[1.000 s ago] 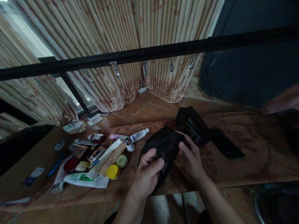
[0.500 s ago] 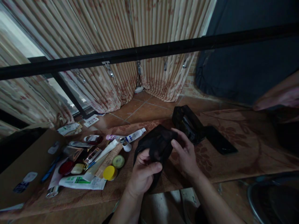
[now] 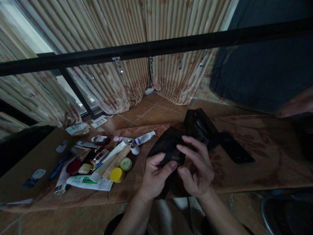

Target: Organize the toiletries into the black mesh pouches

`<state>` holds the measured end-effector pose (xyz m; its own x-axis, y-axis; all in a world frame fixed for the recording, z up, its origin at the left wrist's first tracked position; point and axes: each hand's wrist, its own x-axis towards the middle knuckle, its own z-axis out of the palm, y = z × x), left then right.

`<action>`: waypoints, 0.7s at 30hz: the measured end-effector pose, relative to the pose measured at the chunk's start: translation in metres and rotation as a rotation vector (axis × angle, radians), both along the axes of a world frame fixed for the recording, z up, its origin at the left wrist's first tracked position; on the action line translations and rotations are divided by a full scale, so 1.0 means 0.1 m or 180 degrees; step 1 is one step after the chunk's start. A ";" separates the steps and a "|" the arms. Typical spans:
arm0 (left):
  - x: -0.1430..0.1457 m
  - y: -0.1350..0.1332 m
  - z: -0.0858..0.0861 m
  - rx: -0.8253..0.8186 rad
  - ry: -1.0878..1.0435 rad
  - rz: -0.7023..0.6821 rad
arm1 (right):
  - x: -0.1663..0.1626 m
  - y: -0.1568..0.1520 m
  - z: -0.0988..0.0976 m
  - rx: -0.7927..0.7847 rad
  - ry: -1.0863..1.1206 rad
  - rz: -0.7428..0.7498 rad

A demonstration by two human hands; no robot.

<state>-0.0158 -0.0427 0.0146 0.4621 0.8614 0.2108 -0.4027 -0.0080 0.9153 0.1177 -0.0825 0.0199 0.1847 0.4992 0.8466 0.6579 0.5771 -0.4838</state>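
Both my hands hold a black mesh pouch [image 3: 168,143] over the near edge of a brown patterned mat [image 3: 244,176]. My left hand [image 3: 156,178] pinches the pouch's lower left side between thumb and fingers. My right hand [image 3: 197,169] grips its right side, fingers curled over the top. Just behind the pouch lies a second black open bag [image 3: 199,127] with a flat black flap [image 3: 234,150] stretched out to the right.
Several tubes, small jars and sachets [image 3: 102,160] lie heaped on the mat's left, next to a brown cardboard box [image 3: 29,166]. A black bar [image 3: 156,49] crosses the view overhead. Striped curtains [image 3: 117,65] hang behind. Another person's hand [image 3: 295,106] shows at the right edge.
My right hand has moved from the pouch's far right edge to over its top and front, closer to my left hand. The pouch is more bunched up.
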 end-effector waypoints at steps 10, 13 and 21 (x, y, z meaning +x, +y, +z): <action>0.04 -0.03 0.09 0.0725 0.0364 0.0235 | -0.13 0.04 0.08 0.0145 0.0116 -0.0091; 0.05 -0.03 0.07 0.0656 0.0451 0.0246 | -0.12 0.04 0.07 0.0148 0.0152 -0.0030; 0.12 -0.06 0.04 0.0304 0.0376 0.0121 | -0.11 0.03 0.03 0.0111 0.0231 -0.0009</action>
<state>-0.0040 -0.0488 0.0188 0.4558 0.8574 0.2388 -0.2900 -0.1106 0.9506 0.1067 -0.0793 0.0230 0.2475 0.4690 0.8478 0.6235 0.5926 -0.5099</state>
